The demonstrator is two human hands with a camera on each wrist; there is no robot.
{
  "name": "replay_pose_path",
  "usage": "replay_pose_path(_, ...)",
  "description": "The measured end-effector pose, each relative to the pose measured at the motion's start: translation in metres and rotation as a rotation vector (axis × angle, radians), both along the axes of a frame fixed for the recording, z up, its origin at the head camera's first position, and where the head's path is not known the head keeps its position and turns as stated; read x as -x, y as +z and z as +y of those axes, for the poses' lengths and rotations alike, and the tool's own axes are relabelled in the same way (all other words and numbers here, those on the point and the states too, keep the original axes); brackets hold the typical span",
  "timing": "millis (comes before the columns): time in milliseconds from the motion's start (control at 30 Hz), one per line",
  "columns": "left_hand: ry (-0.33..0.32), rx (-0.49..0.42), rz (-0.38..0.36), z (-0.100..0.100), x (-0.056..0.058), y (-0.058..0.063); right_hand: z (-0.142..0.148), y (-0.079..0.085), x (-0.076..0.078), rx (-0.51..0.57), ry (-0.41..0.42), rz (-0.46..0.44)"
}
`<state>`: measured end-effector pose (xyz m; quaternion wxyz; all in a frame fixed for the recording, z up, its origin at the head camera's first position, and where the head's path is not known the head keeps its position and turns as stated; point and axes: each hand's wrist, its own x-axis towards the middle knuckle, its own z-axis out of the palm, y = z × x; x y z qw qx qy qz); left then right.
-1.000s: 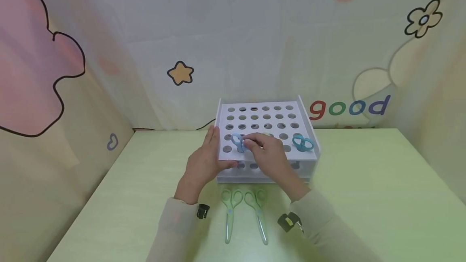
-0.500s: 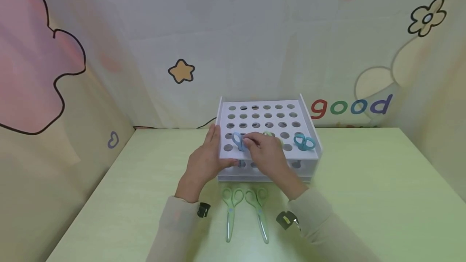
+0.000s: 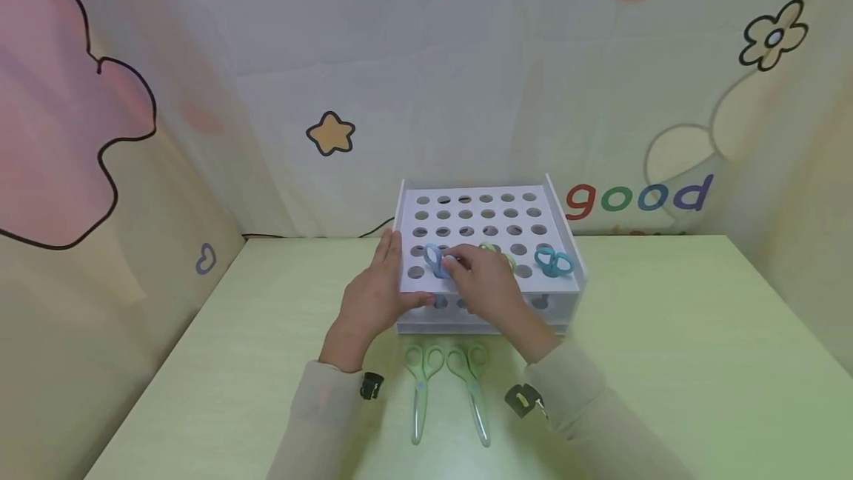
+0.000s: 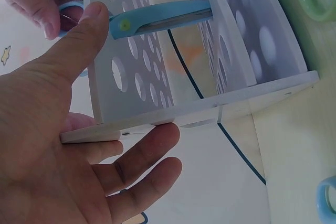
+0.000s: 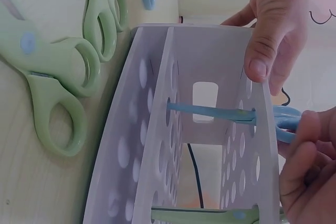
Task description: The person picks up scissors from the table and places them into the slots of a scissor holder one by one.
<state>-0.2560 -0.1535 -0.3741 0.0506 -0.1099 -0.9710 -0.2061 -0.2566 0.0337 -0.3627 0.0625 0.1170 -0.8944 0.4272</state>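
A white rack (image 3: 476, 222) with rows of round holes stands on the table. My left hand (image 3: 373, 295) holds its front left corner, thumb on the upper board's front edge and fingers along the outer side. Light blue scissors (image 3: 433, 261) stand blade down in the front row; the blade (image 4: 157, 19) passes through the upper board into a hole of the board below. My right hand (image 3: 489, 280) pinches their handle (image 5: 286, 121). Partly hidden behind that hand are green scissors (image 5: 210, 215) in the rack. Teal scissors (image 3: 554, 262) stand at the front right.
Two pairs of light green scissors, one on the left (image 3: 420, 391) and one on the right (image 3: 474, 391), lie on the table before the rack, handles toward it. A blue handle (image 4: 326, 200) shows at the left wrist view's edge. Behind hangs a printed curtain (image 3: 426, 95).
My right hand has shifted very slightly, and more of the green scissors' handle shows past it. The left hand, the rack and the blue scissors stay in place.
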Motion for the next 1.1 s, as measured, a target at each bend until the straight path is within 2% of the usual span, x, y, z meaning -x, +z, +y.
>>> replay_pose_path(67,0.003,0.001,0.001,0.000,0.000,0.000,0.000,0.000,-0.001,0.020,0.007,-0.045)
replay_pose_path(267,0.009,0.001,-0.002,0.000,0.001,-0.003,0.002,-0.004,-0.003,0.064,0.025,-0.073)
replay_pose_path(400,0.014,0.003,-0.012,0.000,0.002,-0.004,0.010,-0.008,-0.009,0.180,0.041,-0.077)
replay_pose_path(533,0.018,-0.006,-0.020,0.001,0.002,-0.003,0.021,-0.014,-0.018,0.294,0.027,-0.028)
replay_pose_path(667,0.025,-0.016,-0.031,0.002,0.002,-0.001,0.033,-0.024,-0.030,0.417,-0.002,0.059)
replay_pose_path(733,0.025,-0.013,-0.036,0.003,0.002,0.000,0.039,-0.032,-0.036,0.477,0.014,0.099)
replay_pose_path(833,0.026,-0.011,-0.033,0.002,0.002,0.000,0.046,-0.044,-0.042,0.497,0.067,0.128)
replay_pose_path(967,0.025,-0.019,-0.023,-0.001,0.002,-0.001,0.053,-0.059,-0.043,0.450,0.112,0.051)
replay_pose_path(1100,0.009,-0.036,-0.018,0.000,0.002,-0.002,0.058,-0.073,-0.040,0.432,0.101,-0.068)
